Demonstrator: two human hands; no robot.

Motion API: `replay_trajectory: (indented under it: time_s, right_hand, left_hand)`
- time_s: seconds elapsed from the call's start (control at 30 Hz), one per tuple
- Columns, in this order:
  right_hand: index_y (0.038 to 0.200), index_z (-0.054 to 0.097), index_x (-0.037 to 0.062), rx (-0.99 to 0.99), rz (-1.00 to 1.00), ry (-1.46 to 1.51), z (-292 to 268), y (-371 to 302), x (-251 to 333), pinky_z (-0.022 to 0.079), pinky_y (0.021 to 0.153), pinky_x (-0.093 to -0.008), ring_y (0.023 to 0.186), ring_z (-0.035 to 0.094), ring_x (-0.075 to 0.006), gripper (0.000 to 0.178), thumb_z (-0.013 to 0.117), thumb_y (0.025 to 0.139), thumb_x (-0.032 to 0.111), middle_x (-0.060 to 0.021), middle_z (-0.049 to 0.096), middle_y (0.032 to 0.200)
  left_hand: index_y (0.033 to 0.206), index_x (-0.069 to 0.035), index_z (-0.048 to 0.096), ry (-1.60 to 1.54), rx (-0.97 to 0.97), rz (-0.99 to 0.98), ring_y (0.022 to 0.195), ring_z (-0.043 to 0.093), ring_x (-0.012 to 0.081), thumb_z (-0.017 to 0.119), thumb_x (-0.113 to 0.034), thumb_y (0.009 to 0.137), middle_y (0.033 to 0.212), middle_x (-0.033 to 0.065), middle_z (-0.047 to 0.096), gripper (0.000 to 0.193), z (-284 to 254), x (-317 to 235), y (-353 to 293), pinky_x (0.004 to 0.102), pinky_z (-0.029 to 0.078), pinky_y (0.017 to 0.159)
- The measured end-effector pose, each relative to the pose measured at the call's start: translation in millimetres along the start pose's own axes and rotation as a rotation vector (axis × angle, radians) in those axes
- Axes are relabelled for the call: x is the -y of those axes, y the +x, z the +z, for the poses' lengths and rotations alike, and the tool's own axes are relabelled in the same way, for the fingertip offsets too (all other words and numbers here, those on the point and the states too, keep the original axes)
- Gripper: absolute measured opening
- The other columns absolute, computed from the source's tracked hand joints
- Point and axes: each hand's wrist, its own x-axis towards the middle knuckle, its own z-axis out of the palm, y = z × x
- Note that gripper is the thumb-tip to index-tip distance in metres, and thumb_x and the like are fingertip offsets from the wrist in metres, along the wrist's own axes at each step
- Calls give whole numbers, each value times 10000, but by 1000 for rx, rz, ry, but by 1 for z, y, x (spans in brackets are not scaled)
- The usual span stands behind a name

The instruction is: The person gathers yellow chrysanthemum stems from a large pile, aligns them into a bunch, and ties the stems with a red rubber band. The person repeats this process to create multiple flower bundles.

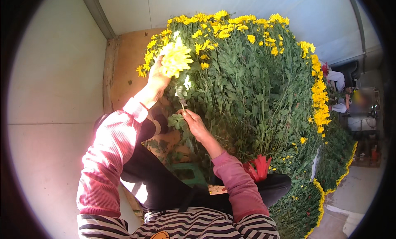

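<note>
pale walls (pixel 53 74), brown floor (pixel 132 59), heaped yellow flowers (pixel 247 82)

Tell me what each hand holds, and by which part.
The left hand, partly hidden, holds a yellow flower at its head; the right hand pinches its stem lower down.

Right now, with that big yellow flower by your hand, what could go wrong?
The thin stem might bend or snap, since the right hand pinches it. Petals could bruise or drop, because the left hand is right up against the yellow bloom. And the bent right knee, close beside the flower pile, might squash some flowers.
</note>
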Motion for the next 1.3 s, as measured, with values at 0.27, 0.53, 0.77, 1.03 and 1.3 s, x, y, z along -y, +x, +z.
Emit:
replay_trajectory:
  time_s: [0.27, 0.53, 0.77, 1.03, 1.3]
  right_hand:
    - [1262, 558, 57, -286, 255, -326, -48, 53, -73, 404, 943, -341, 1124, 552, -247, 415, 471, 976, 346, -132, 603, 1223]
    - [1016, 608, 40, -678, -250, -644, -67, 50, -41, 476, 706, -434, 793, 606, -348, 278, 649, 866, 270, -153, 634, 903]
    - [1100, 552, 47, -569, 26, -898, -99, 58, -74, 445, 727, -500, 841, 557, -363, 437, 673, 833, 371, -148, 586, 891]
    - [1182, 488, 5, -323, 144, -749, -5, 42, -60, 445, 840, -475, 1025, 566, -426, 543, 622, 871, 431, -247, 597, 1108]
    - [1134, 591, -13, -384, -162, -202, -13, 31, -51, 463, 803, -324, 893, 591, -204, 333, 568, 940, 256, -90, 654, 996]
  left_hand:
    - [1385, 13, 330, 365, -61, -64, 1187, 522, 305, 727, -88, 726, 1254, 228, 546, 776, -2, -19, 0, 356, 393, 1003]
    - [1169, -20, 591, 622, 929, -157, 825, 659, 260, 609, -224, 870, 940, 142, 690, 362, 35, -44, -71, 393, 510, 745]
    - [1024, -36, 594, 916, 1304, 65, 838, 636, 373, 626, -242, 847, 834, 193, 646, 273, 64, -57, -111, 473, 489, 717]
    - [962, 12, 587, 751, 1265, 245, 755, 644, 383, 612, -168, 801, 734, 205, 629, 242, 57, -54, -132, 481, 490, 621]
    - [918, 7, 580, 805, 1341, 250, 767, 636, 395, 614, -171, 795, 770, 201, 635, 219, 51, -47, -130, 487, 485, 643]
